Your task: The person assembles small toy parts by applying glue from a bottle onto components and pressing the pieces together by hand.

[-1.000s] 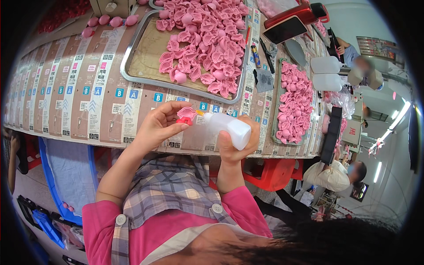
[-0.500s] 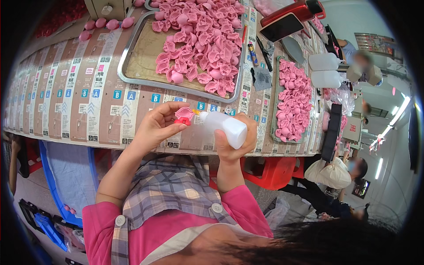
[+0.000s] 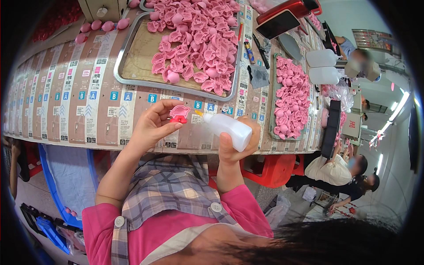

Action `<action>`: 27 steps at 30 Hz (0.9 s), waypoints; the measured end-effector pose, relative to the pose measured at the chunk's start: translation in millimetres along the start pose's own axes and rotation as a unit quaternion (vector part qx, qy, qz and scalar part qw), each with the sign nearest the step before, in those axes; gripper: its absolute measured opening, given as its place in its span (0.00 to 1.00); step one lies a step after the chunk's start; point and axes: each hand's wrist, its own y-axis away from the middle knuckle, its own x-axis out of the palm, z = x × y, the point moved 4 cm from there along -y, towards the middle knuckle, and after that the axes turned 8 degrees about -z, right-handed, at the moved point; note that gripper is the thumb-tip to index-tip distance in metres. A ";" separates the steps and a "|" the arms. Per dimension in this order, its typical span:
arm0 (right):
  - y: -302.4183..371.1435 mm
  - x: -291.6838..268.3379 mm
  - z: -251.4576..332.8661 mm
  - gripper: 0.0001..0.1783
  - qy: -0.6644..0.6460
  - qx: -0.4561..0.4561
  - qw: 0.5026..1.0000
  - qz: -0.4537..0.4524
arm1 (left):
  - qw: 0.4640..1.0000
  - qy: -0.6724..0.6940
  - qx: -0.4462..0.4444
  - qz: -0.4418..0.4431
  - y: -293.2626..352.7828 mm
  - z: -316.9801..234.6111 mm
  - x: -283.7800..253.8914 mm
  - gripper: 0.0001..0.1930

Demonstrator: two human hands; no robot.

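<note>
Between the thumb and fingers of my left hand (image 3: 154, 123) is a small hollow pink plastic piece (image 3: 179, 111), with a red part at its lower side. My right hand (image 3: 247, 143) is wrapped round a white translucent squeeze bottle (image 3: 227, 130), tilted so that its thin yellow nozzle points left at the pink piece. A small gap separates nozzle tip and piece. Beyond my hands, a metal tray (image 3: 118, 66) lined with brown paper bears a heap of similar pink pieces (image 3: 194, 48).
To the right stands a green tray (image 3: 273, 119) of pink pieces. Between the trays lie a pen (image 3: 260, 51) and a dark grey cloth (image 3: 259, 76). A phone (image 3: 277, 25) leans farther back. Pink balls (image 3: 107, 26) line the far left; people work at the right.
The bottle's nozzle has drawn back from the pink piece, opening a gap. My left hand has shifted slightly left with the piece, while my right hand has moved slightly right and down.
</note>
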 end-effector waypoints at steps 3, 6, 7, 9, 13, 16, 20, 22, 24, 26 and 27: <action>0.3 1.4 -0.5 0.22 0.001 0.007 1.000 0.013 | 1.000 0.001 -0.002 -0.001 0.5 0.4 -1.3 0.22; 1.3 0.7 -0.8 0.21 0.004 0.016 1.000 0.016 | 1.000 0.003 -0.002 0.002 0.3 0.1 -0.8 0.22; 1.9 0.4 -1.4 0.21 0.010 0.020 1.000 0.016 | 1.000 0.004 0.000 0.004 0.2 -0.2 -0.6 0.22; 2.7 0.9 -2.4 0.21 0.004 0.020 1.000 0.013 | 1.000 0.002 -0.001 0.004 -0.2 0.0 -0.7 0.22; 0.9 1.5 -0.2 0.21 0.007 0.024 0.999 0.020 | 1.000 0.004 -0.004 0.004 -0.2 0.6 -1.3 0.22; 0.4 2.4 -0.4 0.21 0.002 0.016 1.000 0.021 | 1.000 0.003 -0.005 -0.001 0.4 -0.1 -1.3 0.22; -0.1 2.5 -0.5 0.21 0.018 0.008 0.999 0.028 | 1.000 0.002 -0.005 0.002 -0.1 -0.3 -0.8 0.22; -0.9 4.4 0.2 0.21 0.008 -0.001 1.000 0.029 | 1.000 0.003 -0.005 0.002 -0.1 0.5 -1.2 0.22; -3.1 4.5 3.0 0.21 0.006 -0.012 0.999 0.030 | 1.000 0.004 -0.006 -0.001 0.1 0.8 -1.8 0.22; -3.1 3.6 4.9 0.21 0.006 -0.022 0.999 0.031 | 1.000 0.005 -0.008 -0.003 0.4 1.1 -1.6 0.22; -2.3 3.8 5.2 0.21 0.002 -0.020 0.999 0.038 | 1.000 0.007 -0.010 -0.004 0.5 0.8 -1.4 0.22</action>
